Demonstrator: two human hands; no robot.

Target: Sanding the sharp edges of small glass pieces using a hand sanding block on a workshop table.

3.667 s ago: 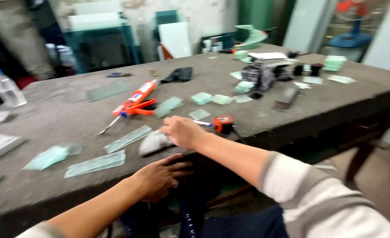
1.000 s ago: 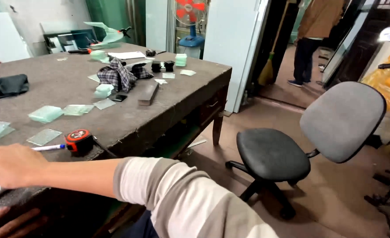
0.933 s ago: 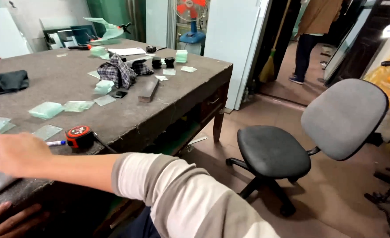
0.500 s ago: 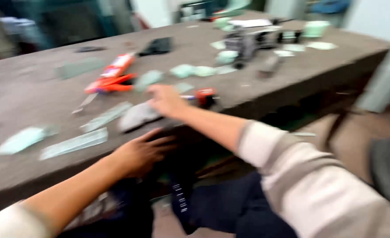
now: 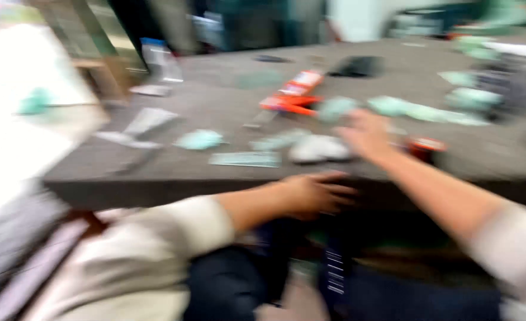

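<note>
The view is heavily blurred by motion. My right hand (image 5: 367, 134) lies flat on the grey worktable (image 5: 174, 178), fingers apart, between a pale glass piece (image 5: 319, 148) and a red and black tape measure (image 5: 427, 145). My left hand (image 5: 313, 193) sits lower, at the table's front edge, with its fingers stretched out and nothing visible in it. An orange and red caulking gun (image 5: 292, 98) lies just beyond my right hand.
Several greenish glass offcuts are scattered over the table, such as a strip (image 5: 245, 159) and a small piece (image 5: 198, 139). A plastic bottle (image 5: 156, 59) stands at the back left. A black cloth (image 5: 358, 65) lies at the back.
The view swung right to a doorway and a grey office chair, then back left across the table. Both hands have stayed where they were, at the table edge and near the tape measure.
</note>
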